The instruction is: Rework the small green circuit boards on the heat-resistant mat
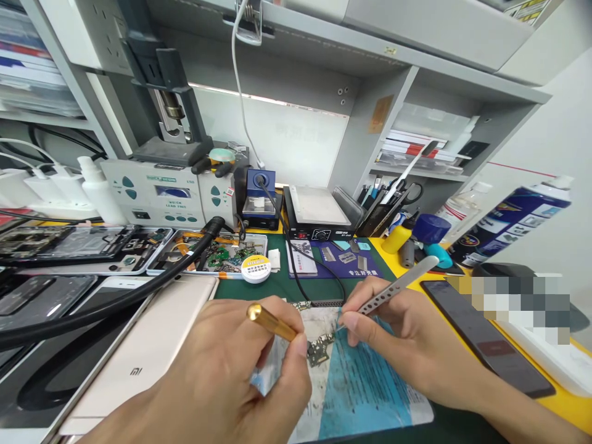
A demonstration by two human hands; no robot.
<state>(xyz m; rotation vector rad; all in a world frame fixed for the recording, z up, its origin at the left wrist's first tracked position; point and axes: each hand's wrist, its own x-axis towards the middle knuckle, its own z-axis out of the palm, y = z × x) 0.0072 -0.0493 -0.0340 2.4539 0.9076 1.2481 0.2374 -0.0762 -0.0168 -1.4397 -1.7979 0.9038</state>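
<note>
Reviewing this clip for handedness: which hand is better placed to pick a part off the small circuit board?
Right. The right hand holds tweezers tipped right at the small circuit board; the left hand grips a gold-handled tool.

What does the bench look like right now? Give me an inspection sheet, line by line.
Surface: green mat under a stained blue-and-white sheet.
Job's things: small circuit board on the sheet; gold-handled tool; metal tweezers.
Clutter: white phone back, opened phones, parts tray, solder tin, dark phone, spray can.
Grips: left hand shut on the gold-handled tool; right hand shut on the tweezers, tips at the board.
Cables: thick black hose across the phones; thin black cable.
Surroundings: soldering station, hot plate, grey shelves.
</note>
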